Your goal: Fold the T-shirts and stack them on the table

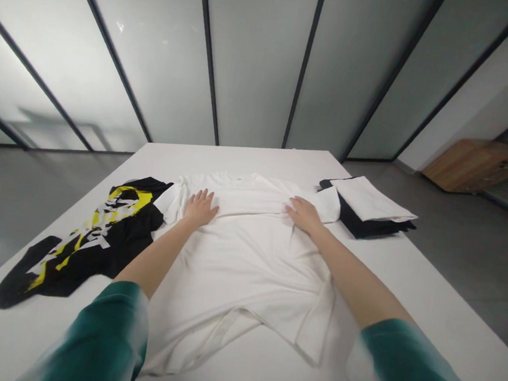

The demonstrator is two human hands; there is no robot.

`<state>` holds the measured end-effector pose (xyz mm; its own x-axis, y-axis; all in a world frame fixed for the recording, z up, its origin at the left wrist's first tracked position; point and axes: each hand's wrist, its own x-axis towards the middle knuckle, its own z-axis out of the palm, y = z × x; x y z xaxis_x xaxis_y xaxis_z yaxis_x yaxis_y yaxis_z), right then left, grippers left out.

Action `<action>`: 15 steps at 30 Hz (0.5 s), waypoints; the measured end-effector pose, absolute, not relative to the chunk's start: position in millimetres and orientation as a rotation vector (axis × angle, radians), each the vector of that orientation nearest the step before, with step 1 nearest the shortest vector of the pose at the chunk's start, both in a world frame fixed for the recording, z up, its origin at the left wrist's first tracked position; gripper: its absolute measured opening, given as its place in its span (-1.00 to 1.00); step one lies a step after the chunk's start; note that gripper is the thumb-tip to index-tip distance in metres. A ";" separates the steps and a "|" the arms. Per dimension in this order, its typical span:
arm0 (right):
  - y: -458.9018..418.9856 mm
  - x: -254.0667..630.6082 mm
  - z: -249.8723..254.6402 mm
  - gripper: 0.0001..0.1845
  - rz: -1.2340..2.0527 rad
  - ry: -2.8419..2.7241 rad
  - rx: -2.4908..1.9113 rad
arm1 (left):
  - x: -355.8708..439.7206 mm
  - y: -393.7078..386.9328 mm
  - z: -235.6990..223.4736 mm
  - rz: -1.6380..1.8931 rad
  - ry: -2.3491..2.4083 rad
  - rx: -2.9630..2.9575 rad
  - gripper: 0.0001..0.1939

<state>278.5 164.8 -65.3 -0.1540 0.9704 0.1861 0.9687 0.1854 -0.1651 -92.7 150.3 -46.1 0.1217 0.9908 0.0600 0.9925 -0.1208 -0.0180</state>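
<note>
A white T-shirt (pixel 247 262) lies spread on the white table (pixel 427 303) in front of me, its far part folded over into a band. My left hand (pixel 199 207) rests flat on the left end of that fold, fingers stretched out. My right hand (pixel 304 214) lies palm down on the right end, fingers together and extended. Neither hand grips the cloth. Both forearms reach out over the shirt, with green sleeves near the camera.
A black shirt with a yellow and white print (pixel 88 234) lies crumpled at the left of the table. A folded stack of white and black garments (pixel 371 208) sits at the far right. Glass partition walls stand behind; a wooden cabinet (pixel 476 164) is on the floor at right.
</note>
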 end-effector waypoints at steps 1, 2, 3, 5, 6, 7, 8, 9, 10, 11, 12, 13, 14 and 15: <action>161.8 287.9 -64.9 -0.48 -0.009 -2.124 -1.852 | -88.1 146.4 -45.5 -0.103 -1.996 -2.336 -0.34; 158.9 298.8 -65.2 -0.50 -0.017 -2.031 -1.851 | -83.0 142.7 -45.5 -0.148 -1.954 -2.371 -0.36; 155.9 310.6 -66.3 -0.52 -0.017 -1.936 -1.856 | -77.8 139.3 -46.5 -0.184 -1.923 -2.410 -0.38; 149.6 334.7 -71.3 -0.51 -0.021 -1.755 -1.868 | -68.4 133.3 -50.9 -0.248 -1.882 -2.481 -0.40; 146.2 345.6 -75.0 -0.50 -0.030 -1.676 -1.876 | -64.5 130.6 -53.9 -0.276 -1.869 -2.505 -0.41; 142.7 354.9 -79.1 -0.48 -0.039 -1.609 -1.884 | -61.2 128.2 -57.1 -0.300 -1.862 -2.521 -0.43; 139.1 362.1 -83.2 -0.47 -0.044 -1.552 -1.893 | -58.7 126.0 -60.1 -0.324 -1.861 -2.528 -0.45; 135.8 367.0 -87.0 -0.46 -0.044 -1.510 -1.900 | -56.9 124.0 -62.5 -0.347 -1.863 -2.529 -0.47; 132.8 369.6 -89.9 -0.45 -0.037 -1.480 -1.906 | -55.6 122.4 -64.1 -0.367 -1.866 -2.527 -0.49; 130.4 369.9 -91.9 -0.44 -0.024 -1.462 -1.911 | -54.9 121.0 -65.0 -0.381 -1.871 -2.524 -0.51; 128.8 368.4 -92.5 -0.43 -0.005 -1.457 -1.918 | -54.4 120.0 -65.0 -0.390 -1.877 -2.522 -0.53; 128.2 365.6 -91.8 -0.43 0.018 -1.462 -1.930 | -54.2 119.2 -64.3 -0.391 -1.885 -2.521 -0.54; 128.6 362.1 -89.9 -0.43 0.045 -1.478 -1.947 | -54.1 118.7 -63.2 -0.387 -1.893 -2.520 -0.55; 130.2 358.3 -87.0 -0.42 0.072 -1.498 -1.971 | -54.1 118.3 -61.9 -0.379 -1.903 -2.519 -0.55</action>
<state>358.3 130.2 -87.0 0.3447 0.8781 0.3318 0.8420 -0.1330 -0.5228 -54.1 118.3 -61.9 0.2557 0.9524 0.1658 0.9433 -0.2834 0.1731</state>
